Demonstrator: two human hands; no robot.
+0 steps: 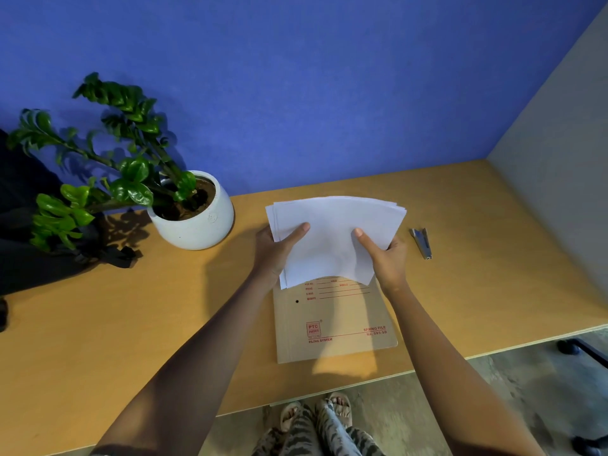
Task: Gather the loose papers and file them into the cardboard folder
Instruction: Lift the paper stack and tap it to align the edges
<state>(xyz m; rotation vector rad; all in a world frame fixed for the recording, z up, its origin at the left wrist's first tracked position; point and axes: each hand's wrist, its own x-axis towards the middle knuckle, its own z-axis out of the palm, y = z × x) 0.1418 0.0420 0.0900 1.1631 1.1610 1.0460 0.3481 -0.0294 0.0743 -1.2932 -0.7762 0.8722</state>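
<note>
A stack of several white papers (332,232) is held up above the wooden desk, slightly fanned at its far edge. My left hand (274,255) grips the stack's left side with the thumb on top. My right hand (388,258) grips its right side the same way. Under the stack lies a closed beige cardboard folder (332,327) with red print, flat near the desk's front edge. The papers hide the folder's far end.
A white pot with a green plant (194,215) stands at the left rear of the desk (131,324). A small blue-grey stapler (421,242) lies right of the papers. A dark bag (29,245) sits at far left. A blue wall is behind.
</note>
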